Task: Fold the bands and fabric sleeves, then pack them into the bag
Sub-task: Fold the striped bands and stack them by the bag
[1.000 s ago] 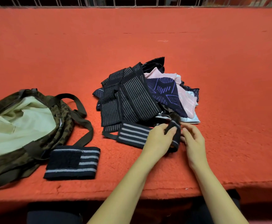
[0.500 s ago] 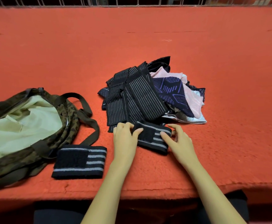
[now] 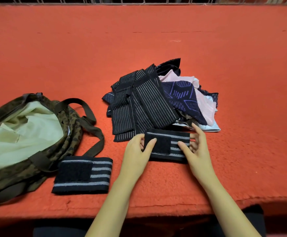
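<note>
Red felt counter (image 3: 156, 48) carries everything: camouflage bag (image 3: 11, 175) at left, mouth open, pale lining showing; unfolded pile (image 3: 144, 103) of striped bands and sleeves at centre; one finished band (image 3: 83, 175) just beside the bag. Second band (image 3: 166, 146) sits at the pile's near edge. Left hand (image 3: 134, 156) grip: thumb on the hook patch, fingers round the end. Right hand (image 3: 197, 147) grip pinches the other end. Judgement: press the patch flat and square the edges before letting go. Second band: black, grey stripes, compact rectangle.

red felt tabletop (image 3: 156, 40), metal railing (image 3: 139, 0) behind
</note>
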Available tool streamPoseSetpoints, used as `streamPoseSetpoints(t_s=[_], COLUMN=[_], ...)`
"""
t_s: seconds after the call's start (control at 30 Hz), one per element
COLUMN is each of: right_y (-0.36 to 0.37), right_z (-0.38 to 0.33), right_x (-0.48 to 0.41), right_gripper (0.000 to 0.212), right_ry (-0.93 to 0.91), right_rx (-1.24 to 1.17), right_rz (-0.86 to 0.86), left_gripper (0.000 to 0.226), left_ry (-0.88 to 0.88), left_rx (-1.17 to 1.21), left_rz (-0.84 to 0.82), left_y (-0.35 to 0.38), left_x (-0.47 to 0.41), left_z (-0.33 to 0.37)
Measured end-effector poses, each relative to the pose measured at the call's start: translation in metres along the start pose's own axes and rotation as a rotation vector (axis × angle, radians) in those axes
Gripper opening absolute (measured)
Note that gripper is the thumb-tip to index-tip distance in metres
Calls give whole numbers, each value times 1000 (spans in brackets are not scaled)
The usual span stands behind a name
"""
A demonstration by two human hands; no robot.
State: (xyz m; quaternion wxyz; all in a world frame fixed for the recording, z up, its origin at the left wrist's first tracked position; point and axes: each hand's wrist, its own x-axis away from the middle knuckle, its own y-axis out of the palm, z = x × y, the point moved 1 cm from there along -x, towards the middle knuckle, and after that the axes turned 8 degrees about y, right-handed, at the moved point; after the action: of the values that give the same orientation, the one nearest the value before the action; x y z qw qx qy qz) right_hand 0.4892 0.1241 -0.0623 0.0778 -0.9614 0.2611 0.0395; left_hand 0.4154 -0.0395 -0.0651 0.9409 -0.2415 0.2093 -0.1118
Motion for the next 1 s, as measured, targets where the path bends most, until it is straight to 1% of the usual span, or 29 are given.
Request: streamPoseSetpoints(t_s=[0.07, 0.23, 0.3, 0.37, 0.43, 0.5, 0.6, 0.67, 0.77, 0.87, 1.0], right_y=[1, 0, -1, -1, -1, -2, -2, 3, 23, 58, 104], right_z=[2, 11, 11, 10, 10, 11, 5, -4, -22, -45, -65], right_x=[-1, -2, -3, -3, -2, -1, 0, 2, 6, 13, 28], right_gripper=[59, 62, 59, 54, 49, 41, 28, 28, 18, 13, 14], right_ry=[36, 10, -19, -31, -33, -22, -46, -28, -7, -18, -27], right_rx=[-4, 93, 116, 119, 126, 127, 105, 35, -55, -89, -112], right_rz=[-34, -98, -89, -69, -60, -54, -45, -71, -135, -262, -388], left_gripper=[28, 23, 27, 27, 22, 20, 25, 31, 42, 53, 63], left_ry=[19, -60, -58, -52, -59, -89, -112, -72, -45, -100, -216], left_rx=[-33, 95, 57, -10, -66, -96, -117, -157, -202, -214, -197], left_rz=[-25, -32, -47, -45, -47, -94, -188, -192, -150, -93, -41], left_y=[0, -3, -2, 0, 1, 0, -9, -29, -71, -119, -168], left_x=[-1, 0, 0, -1, -2, -3, -6, -8, -10, 0, 28], left_z=[-1, 0, 0, 2, 5, 9, 20, 32, 40, 26, 2])
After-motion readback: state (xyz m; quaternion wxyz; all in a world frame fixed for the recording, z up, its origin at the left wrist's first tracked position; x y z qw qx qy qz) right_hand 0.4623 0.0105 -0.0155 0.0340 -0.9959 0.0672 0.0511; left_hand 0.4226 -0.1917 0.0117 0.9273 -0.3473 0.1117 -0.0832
